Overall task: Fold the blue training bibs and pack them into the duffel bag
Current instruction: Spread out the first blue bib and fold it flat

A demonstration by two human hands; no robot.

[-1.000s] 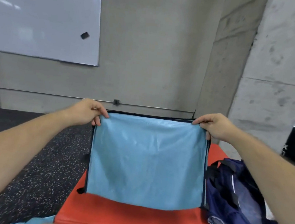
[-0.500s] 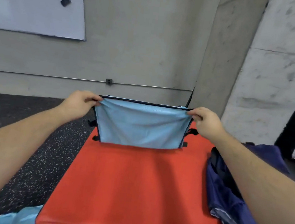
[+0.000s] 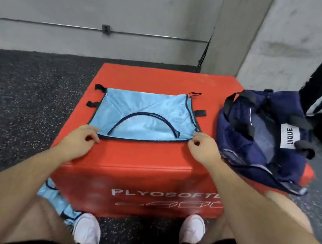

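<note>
A second blue bib (image 3: 57, 200) lies on the floor under the left forearm. The left hand (image 3: 81, 137) and right hand (image 3: 202, 148) each pinch a near corner of the blue training bib (image 3: 142, 115), flat on the red plyo box (image 3: 141, 159) just beyond them. Best to carry both corners evenly to the far hem; the open duffel bag (image 3: 265, 133) sits right of the right hand.

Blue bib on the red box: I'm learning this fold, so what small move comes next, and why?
Probably carry the near edge over to the far edge, halving it. The blue bib lies spread flat on the plyo box, and the left hand and right hand each pinch a near corner.
</note>
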